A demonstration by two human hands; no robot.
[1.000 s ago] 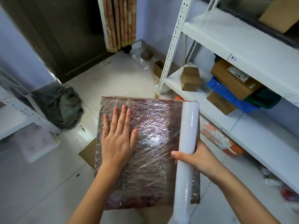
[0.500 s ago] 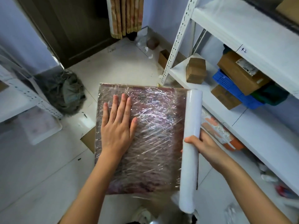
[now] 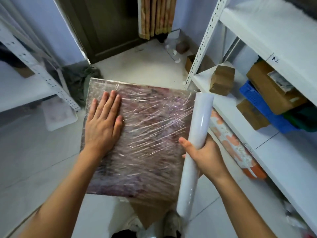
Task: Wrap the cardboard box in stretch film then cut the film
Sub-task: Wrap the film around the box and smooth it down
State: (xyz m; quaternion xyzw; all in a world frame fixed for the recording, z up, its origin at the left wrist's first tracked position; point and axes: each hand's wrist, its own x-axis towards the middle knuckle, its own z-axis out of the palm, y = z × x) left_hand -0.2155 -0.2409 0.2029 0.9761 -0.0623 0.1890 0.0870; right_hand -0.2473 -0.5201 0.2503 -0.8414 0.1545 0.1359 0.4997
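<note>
the cardboard box (image 3: 151, 140) sits in the middle of the view, above the pale tiled floor (image 3: 34, 152), its broad top face turned up and covered in wrinkled, shiny stretch film (image 3: 159, 121). what carries the box from below cannot be made out; a brown cardboard flap (image 3: 147, 213) pokes out under its near edge.

the left hand (image 3: 103, 124) lies flat on the film on the left part of the top face, fingers (image 3: 111, 102) straight and close together, thumb out to the side, pressing down and holding nothing.

the right hand (image 3: 204, 157) is wrapped around the roll of stretch film (image 3: 197, 148), thumb across its front and the other fingers curled behind. the white roll stands tilted just beside the right edge of the box, its top end near the far right corner and its lower end past the near edge. film runs from the roll straight onto the box's top face.

to the right stands a white metal shelf rack (image 3: 204, 43) with brown cardboard boxes (image 3: 221, 79) and a blue plastic crate (image 3: 264, 107) on its shelves. a patterned orange and white package (image 3: 235, 145) lies along the lower shelf's edge. another white rack (image 3: 42, 78) stands at the left, with a dark green cloth bundle (image 3: 80, 79) on the floor beside it.
</note>
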